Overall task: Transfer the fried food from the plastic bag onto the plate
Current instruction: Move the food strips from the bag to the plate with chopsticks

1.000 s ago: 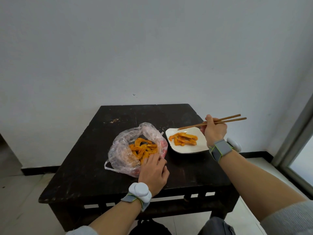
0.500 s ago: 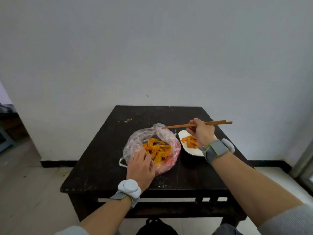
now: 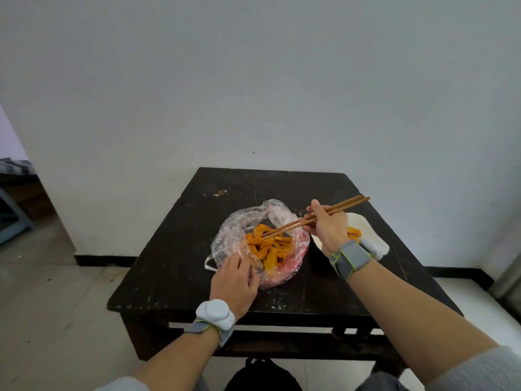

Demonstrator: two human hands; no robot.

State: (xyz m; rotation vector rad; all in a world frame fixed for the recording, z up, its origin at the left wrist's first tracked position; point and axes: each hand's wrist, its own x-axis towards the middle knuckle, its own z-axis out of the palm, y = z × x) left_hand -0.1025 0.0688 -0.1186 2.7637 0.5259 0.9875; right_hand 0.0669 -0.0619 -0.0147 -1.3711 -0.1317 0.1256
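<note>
A crumpled clear plastic bag [image 3: 239, 230] lies open on the dark table, with orange fried strips [image 3: 267, 246] piled inside. My left hand [image 3: 234, 280] presses down on the bag's near edge, fingers on the plastic. My right hand [image 3: 328, 228] grips a pair of wooden chopsticks [image 3: 313, 217], and their tips reach into the fried food in the bag. Behind my right hand sits the white plate [image 3: 362, 225], mostly hidden by the wrist, with a few orange pieces [image 3: 353, 231] showing on it.
The small dark wooden table [image 3: 180, 249] stands against a white wall, with tiled floor on both sides. A dark bag [image 3: 262, 373] rests on the floor below the near edge. Grey furniture [image 3: 14, 204] shows at far left.
My right hand has swung the chopsticks left from over the plate and lowered their tips into the bag. The left hand stays on the bag's near edge. The camera view has shifted.
</note>
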